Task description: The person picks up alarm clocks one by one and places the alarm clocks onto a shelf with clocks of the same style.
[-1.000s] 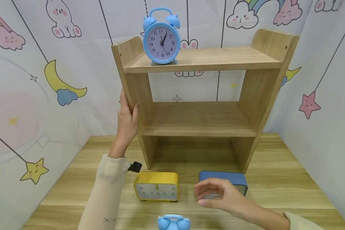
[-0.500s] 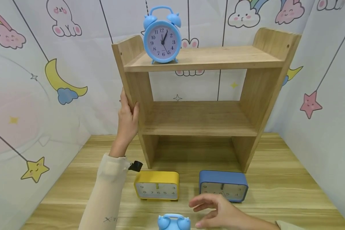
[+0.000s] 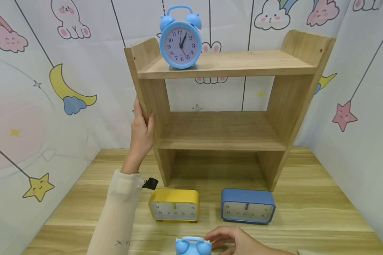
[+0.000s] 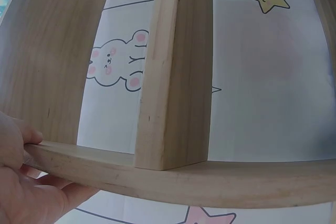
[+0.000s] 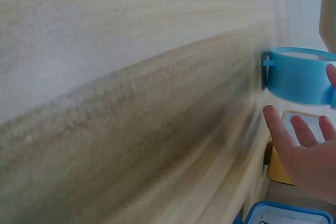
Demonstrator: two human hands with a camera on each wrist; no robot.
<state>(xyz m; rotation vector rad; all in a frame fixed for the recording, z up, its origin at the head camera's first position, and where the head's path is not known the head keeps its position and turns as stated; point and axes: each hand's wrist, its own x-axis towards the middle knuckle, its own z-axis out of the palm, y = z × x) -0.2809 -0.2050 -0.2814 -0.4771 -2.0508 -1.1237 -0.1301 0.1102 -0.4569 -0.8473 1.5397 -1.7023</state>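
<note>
Light-blue clock point(image 3: 193, 248) stands on the worktop point(image 3: 319, 212); head view gives us only its upper part, with the right hand point(image 3: 234, 242) just beside it. There we also see yellow clock point(image 3: 173, 206) and dark-blue clock point(image 3: 248, 207) before the shelf point(image 3: 223, 131), which carries upper clock point(image 3: 180, 46) on its top board. Left wrist view shows us more closely how the left hand point(image 4: 31, 200) grasps the shelf at its side. Right wrist view shows us the light-blue clock's round side, and the fingers point(image 5: 278, 129) are extended, not grasping; whether they touch it, we cannot tell.
</note>
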